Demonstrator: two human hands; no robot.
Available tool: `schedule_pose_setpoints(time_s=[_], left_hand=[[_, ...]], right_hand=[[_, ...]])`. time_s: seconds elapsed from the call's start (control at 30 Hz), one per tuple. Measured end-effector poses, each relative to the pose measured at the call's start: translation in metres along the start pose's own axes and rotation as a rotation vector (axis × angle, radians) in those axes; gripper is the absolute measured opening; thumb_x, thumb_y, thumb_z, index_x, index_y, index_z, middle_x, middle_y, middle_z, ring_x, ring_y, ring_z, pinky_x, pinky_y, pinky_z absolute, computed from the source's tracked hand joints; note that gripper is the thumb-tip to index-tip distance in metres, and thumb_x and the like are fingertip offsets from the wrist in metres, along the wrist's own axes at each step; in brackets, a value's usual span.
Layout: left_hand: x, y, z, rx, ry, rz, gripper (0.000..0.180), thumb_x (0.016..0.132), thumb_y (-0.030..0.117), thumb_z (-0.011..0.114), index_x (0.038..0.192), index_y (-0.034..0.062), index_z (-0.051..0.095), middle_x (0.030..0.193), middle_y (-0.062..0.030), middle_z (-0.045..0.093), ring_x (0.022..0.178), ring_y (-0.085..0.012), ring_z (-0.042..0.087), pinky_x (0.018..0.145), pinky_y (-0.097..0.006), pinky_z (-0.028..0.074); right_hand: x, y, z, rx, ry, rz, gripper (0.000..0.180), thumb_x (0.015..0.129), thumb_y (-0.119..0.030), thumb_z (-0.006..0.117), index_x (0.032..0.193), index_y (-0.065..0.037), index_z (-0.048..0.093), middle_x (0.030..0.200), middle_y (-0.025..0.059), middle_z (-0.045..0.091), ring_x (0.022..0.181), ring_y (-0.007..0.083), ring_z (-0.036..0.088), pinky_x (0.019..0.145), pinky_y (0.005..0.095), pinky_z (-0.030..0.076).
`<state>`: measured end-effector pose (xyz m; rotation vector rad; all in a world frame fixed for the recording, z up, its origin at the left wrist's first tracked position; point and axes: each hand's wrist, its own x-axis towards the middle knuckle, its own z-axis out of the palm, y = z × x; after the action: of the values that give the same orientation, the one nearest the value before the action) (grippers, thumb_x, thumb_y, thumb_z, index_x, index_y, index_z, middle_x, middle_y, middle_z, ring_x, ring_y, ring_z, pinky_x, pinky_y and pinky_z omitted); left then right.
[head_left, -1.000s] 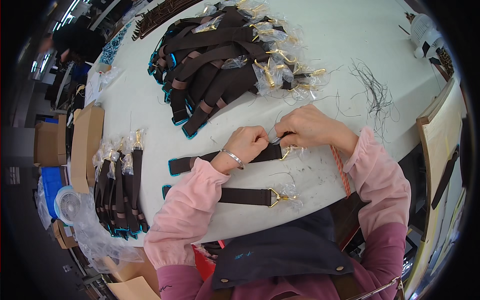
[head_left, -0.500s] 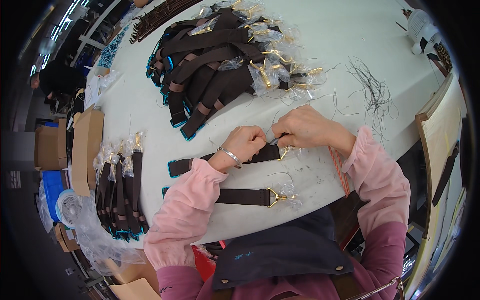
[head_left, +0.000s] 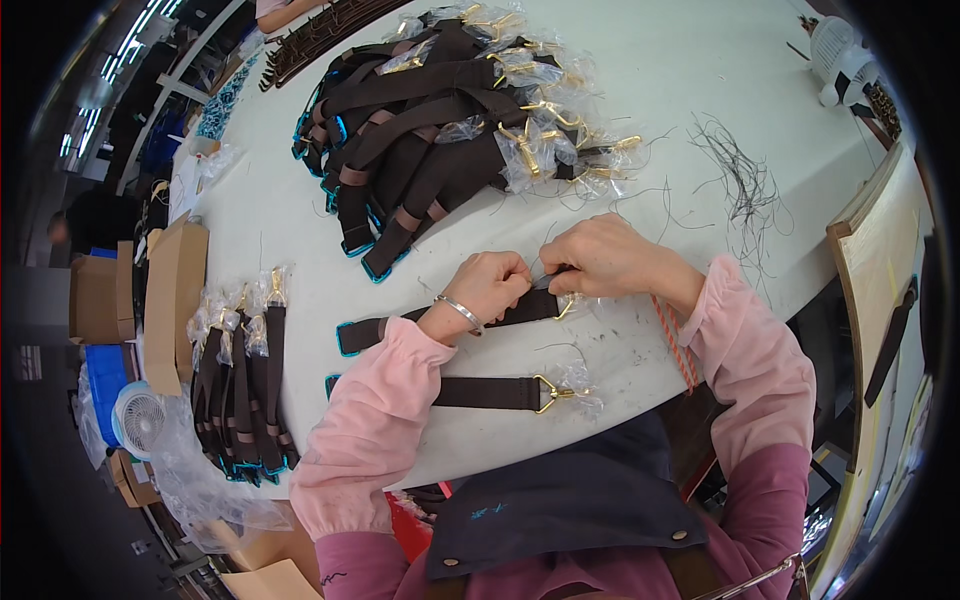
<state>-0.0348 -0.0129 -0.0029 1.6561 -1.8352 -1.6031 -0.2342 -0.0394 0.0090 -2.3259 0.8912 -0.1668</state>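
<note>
A dark brown webbing strap (head_left: 520,308) lies across the table under my hands, with a gold clasp at its right end and a blue-wrapped buckle at its left. My left hand (head_left: 487,287) pinches its fingertips together just above the strap's right end; whatever is between them is too small to make out. Beside it, my right hand (head_left: 607,255) is closed around small thread snips (head_left: 545,281), mostly hidden by the fingers, with the blades toward my left fingertips. A second brown strap (head_left: 485,393) with a gold clasp in clear plastic lies nearer me, partly under my left sleeve.
Beyond my hands is a big heap of similar straps (head_left: 430,130). Several more straps (head_left: 240,390) hang together at the table's left edge, near a cardboard box (head_left: 175,300) and a white fan (head_left: 140,418). Loose dark threads (head_left: 742,185) lie at the right. An orange striped cord (head_left: 675,340) hangs below my right wrist.
My hands stay almost in place over the strap, while my right forearm shifts slightly left. At the far left, the person in dark clothing has moved lower.
</note>
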Motion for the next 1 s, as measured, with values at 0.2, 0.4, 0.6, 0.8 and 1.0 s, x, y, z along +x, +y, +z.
schedule_pose_setpoints(time_s=[0.2,0.4,0.6,0.8,1.0], left_hand=[[-0.001,-0.001,0.000,-0.016,0.008,0.015,0.018,0.077,0.014,0.049,0.077,0.0004,0.061,0.057,-0.0050,0.057,0.041,-0.0115,0.053,0.039,-0.026,0.042],[0.001,-0.002,0.001,-0.026,0.014,0.045,0.017,0.078,0.015,0.050,0.077,0.0004,0.059,0.057,-0.0044,0.057,0.042,-0.0116,0.053,0.039,-0.025,0.042],[-0.004,-0.002,-0.002,-0.058,-0.026,-0.009,0.015,0.084,0.015,0.046,0.081,0.0028,0.055,0.062,-0.0015,0.053,0.046,-0.0069,0.048,0.040,-0.020,0.039],[0.000,-0.003,0.001,-0.221,0.002,0.040,0.017,0.090,0.018,0.044,0.085,0.0034,0.052,0.068,-0.0030,0.054,0.047,-0.0071,0.051,0.039,-0.019,0.042],[0.000,-0.009,0.007,-0.344,0.047,0.087,0.019,0.092,0.021,0.043,0.088,0.0042,0.051,0.072,-0.0033,0.055,0.049,-0.0064,0.051,0.041,-0.019,0.043]], right_hand=[[0.000,0.000,0.004,-0.007,0.035,-0.026,0.015,0.071,-0.020,0.065,0.067,-0.008,0.056,0.058,0.0048,0.056,0.058,0.0249,0.056,0.054,0.0380,0.039],[-0.010,-0.003,0.007,-0.105,0.178,-0.027,0.017,0.071,-0.020,0.067,0.072,-0.008,0.055,0.064,0.0050,0.057,0.061,0.0250,0.058,0.054,0.0375,0.042],[-0.056,-0.056,0.017,-0.238,0.409,0.052,0.022,0.074,-0.019,0.066,0.082,-0.005,0.052,0.075,0.0078,0.058,0.067,0.0257,0.061,0.051,0.0358,0.045],[-0.063,-0.038,0.038,-0.160,0.416,0.171,0.027,0.075,-0.017,0.065,0.095,-0.005,0.051,0.079,0.0106,0.061,0.068,0.0291,0.061,0.054,0.0374,0.045],[-0.056,-0.051,0.044,-0.171,0.429,0.187,0.023,0.079,-0.017,0.062,0.084,-0.002,0.046,0.071,0.0130,0.060,0.061,0.0307,0.061,0.049,0.0378,0.046]])
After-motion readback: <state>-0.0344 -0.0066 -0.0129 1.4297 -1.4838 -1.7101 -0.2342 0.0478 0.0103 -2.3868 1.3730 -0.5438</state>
